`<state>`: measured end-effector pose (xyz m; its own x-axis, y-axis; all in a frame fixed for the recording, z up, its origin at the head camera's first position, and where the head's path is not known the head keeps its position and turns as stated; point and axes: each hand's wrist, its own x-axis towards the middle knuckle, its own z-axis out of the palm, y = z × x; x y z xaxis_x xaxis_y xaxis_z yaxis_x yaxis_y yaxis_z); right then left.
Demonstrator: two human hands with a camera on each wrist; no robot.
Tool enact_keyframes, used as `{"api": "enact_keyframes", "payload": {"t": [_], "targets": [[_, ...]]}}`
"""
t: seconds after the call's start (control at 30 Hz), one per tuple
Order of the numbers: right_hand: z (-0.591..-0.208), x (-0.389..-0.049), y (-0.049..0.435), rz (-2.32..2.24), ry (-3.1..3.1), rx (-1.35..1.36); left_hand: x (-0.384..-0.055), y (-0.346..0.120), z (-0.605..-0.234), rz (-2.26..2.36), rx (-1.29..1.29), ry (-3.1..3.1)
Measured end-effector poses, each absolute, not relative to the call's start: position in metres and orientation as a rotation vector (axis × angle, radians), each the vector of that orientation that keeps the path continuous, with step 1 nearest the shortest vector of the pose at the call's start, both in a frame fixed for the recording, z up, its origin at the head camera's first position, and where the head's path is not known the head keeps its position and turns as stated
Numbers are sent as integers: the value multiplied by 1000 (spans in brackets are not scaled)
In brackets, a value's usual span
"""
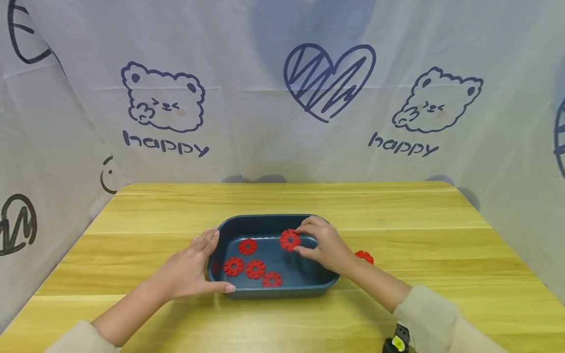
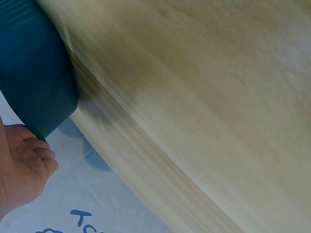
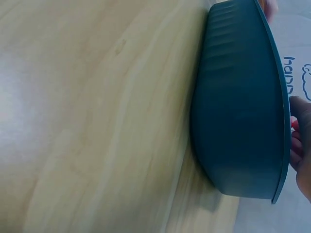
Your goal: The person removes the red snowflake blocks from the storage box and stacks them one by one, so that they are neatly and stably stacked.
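A dark blue-green plastic bin [image 1: 282, 293] stands on the table. My left hand [image 1: 192, 267] grips its left end, thumb at the front rim and fingers along the side; the left wrist view shows the fingers [image 2: 36, 150] curled at the rim. Over the bin's right half, my right hand [image 1: 324, 245] pinches a red notched plastic disc [image 1: 284, 240] between thumb and fingers. Several matching discs [image 1: 255, 269] lie flat on the bin's floor, mostly toward the left. In the right wrist view the bin's wall [image 3: 238, 107] hides most of my right hand [image 3: 302, 141].
Another red disc [image 1: 364, 256] lies on the wooden table [image 1: 441, 245] right of the bin, partly covered by my right forearm. A dark strap with a yellow part [image 1: 399, 342] shows by the right sleeve. Behind the table hangs a white printed cloth [image 1: 265, 122].
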<state>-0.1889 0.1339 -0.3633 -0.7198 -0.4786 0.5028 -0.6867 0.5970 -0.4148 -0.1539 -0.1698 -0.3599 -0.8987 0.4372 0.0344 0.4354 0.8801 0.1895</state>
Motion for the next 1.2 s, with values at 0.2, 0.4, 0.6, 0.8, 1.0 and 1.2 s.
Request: {"api": "enact_keyframes", "payload": {"t": [0.2,0.4,0.6,0.8,1.0,1.2], "targets": [[-366,-186,143,814,-2377,920,-154,-170,-361,307,705,3041],[-367,-189,156,751,-2287,926,-154,-171,-361,302,714,3061],[-368,-190,168,683,-2228,920,-154,-171,-361,305,716,3061],[-368,-187,180,705,-2245,875,-154,-170,-361,302,717,3069],[-368,-185,194,709,-2236,842,-154,-169,-361,301,719,3065],[-370,-182,206,676,-2204,845,-155,-169,-362,298,731,3066]]}}
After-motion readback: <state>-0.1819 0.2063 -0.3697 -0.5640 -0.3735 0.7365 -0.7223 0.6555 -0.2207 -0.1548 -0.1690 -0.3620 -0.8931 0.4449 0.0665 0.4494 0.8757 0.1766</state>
